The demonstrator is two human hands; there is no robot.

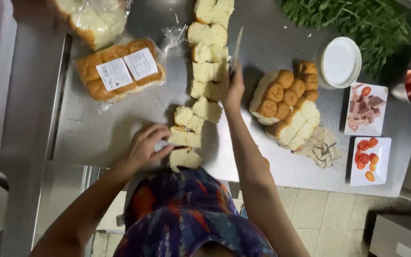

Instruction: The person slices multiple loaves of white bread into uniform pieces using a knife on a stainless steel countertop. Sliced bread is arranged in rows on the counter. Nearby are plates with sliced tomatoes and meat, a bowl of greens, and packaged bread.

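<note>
Left hand (146,145) pinches a split bun (185,137) near the surface (105,133) edge. Right hand (234,88) closed around a knife (237,47), blade apparently resting against the row of halved buns (208,57). Bagged rolls (120,69) left.

A row of split pale bread rolls (204,71) runs near-to-far on the steel surface (96,133); a golden bun cluster (288,102) lies right, a plastic-bagged bun pack (119,70) left.
</note>
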